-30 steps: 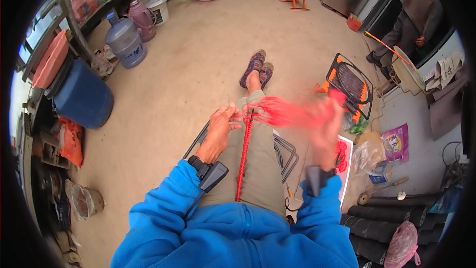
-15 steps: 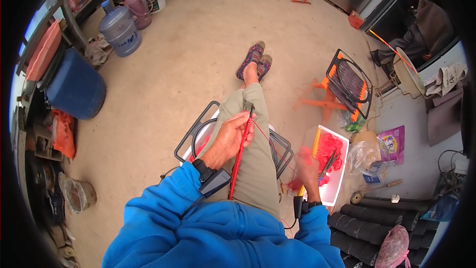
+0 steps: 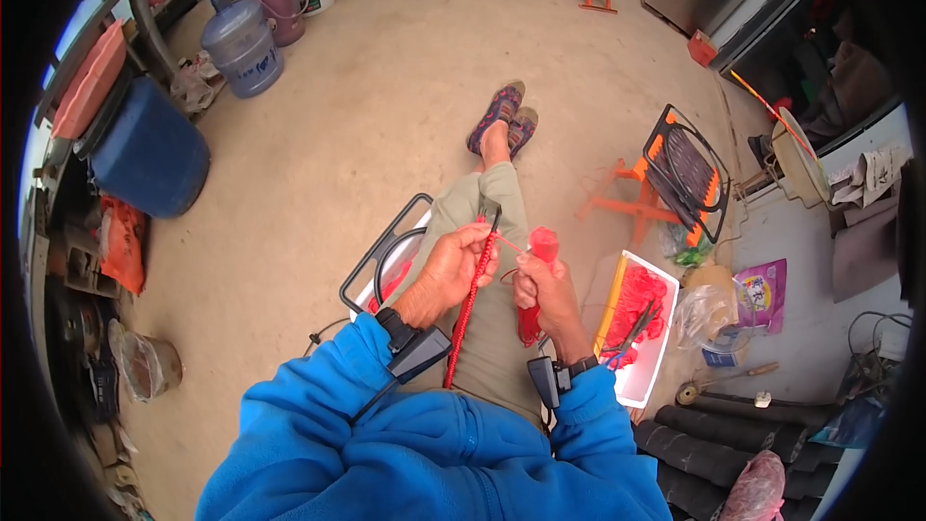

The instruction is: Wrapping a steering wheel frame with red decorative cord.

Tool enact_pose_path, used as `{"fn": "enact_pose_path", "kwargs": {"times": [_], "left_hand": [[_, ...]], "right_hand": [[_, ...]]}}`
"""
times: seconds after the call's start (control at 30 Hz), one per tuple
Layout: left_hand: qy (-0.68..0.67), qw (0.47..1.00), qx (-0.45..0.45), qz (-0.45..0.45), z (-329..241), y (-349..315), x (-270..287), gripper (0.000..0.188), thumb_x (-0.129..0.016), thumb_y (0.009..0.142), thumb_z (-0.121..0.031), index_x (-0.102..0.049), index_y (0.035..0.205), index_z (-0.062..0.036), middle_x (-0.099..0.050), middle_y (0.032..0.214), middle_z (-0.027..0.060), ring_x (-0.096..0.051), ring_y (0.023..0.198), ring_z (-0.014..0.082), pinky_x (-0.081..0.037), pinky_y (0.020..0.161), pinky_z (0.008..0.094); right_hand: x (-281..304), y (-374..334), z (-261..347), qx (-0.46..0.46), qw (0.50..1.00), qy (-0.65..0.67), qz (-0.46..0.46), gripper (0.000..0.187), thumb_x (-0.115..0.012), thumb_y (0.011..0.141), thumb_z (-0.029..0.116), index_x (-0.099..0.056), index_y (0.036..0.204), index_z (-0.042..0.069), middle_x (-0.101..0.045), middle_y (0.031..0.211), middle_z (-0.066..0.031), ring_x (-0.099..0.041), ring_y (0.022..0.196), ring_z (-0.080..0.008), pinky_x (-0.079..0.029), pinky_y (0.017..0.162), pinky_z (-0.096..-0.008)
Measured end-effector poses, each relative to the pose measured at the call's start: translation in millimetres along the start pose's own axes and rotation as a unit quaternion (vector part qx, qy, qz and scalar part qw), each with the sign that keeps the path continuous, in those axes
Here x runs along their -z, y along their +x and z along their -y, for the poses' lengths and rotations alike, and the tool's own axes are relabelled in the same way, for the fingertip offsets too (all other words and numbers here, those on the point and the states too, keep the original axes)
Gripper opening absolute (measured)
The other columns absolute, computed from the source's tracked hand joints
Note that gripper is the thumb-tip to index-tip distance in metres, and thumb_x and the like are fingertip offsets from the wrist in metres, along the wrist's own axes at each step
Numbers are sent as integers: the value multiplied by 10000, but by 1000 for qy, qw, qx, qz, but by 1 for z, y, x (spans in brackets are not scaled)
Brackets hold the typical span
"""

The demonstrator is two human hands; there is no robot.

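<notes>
Over my lap, my left hand (image 3: 446, 270) pinches the upper end of a long red-wound cord (image 3: 461, 333), whose dark tip (image 3: 496, 222) sticks out past the fingers. Its lower end runs down toward my jacket. Close by on the right, my right hand (image 3: 546, 289) is closed around a bundle of red line (image 3: 544, 243), part of which shows above the fist and part below. A thin red strand (image 3: 512, 246) spans the gap between the two hands. To the right of my leg, a white box (image 3: 635, 388) holds red netting-like material (image 3: 644, 294) with dark-bladed scissors (image 3: 637, 330) on top.
A black-framed folding stool (image 3: 687, 174) stands ahead right. Under my legs is a black-framed seat (image 3: 386, 246) with a white container. Dark rolls (image 3: 694, 444) lie at lower right. A blue barrel (image 3: 149, 150) and water jug (image 3: 241, 48) stand left. Someone sits in the right doorway.
My right hand has come from beside the white box to my left hand, bringing the red bundle. The left hand keeps its hold on the cord. The view has shifted slightly.
</notes>
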State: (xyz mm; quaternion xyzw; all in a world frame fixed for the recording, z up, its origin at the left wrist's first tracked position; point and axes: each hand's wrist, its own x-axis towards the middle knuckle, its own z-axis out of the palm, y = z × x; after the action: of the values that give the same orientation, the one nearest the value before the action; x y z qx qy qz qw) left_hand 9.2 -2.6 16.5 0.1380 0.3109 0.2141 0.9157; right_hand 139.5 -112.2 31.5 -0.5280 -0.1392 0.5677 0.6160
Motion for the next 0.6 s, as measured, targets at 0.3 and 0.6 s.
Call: {"fn": "enact_pose_path", "kwargs": {"times": [0.3,0.6], "left_hand": [[-32,990,42,132,0,12,16,232,-413,946,-227,-554,1019,-58,-517,625,72,-439,441,181,-315,393,298],[111,989,-95,11,-26,-1,13,248,-546,886,-90,-542,1116,3,-626,902,93,-596,824,178,-478,722,306]], "right_hand": [[12,15,-1,2,999,35,12,190,-609,838,146,-482,710,87,-341,510,37,-313,394,-81,-263,376,-255],[21,74,45,261,850,-447,-95,347,-642,795,130,-504,1106,65,-546,651,-84,-523,524,-233,-414,487,-362]]}}
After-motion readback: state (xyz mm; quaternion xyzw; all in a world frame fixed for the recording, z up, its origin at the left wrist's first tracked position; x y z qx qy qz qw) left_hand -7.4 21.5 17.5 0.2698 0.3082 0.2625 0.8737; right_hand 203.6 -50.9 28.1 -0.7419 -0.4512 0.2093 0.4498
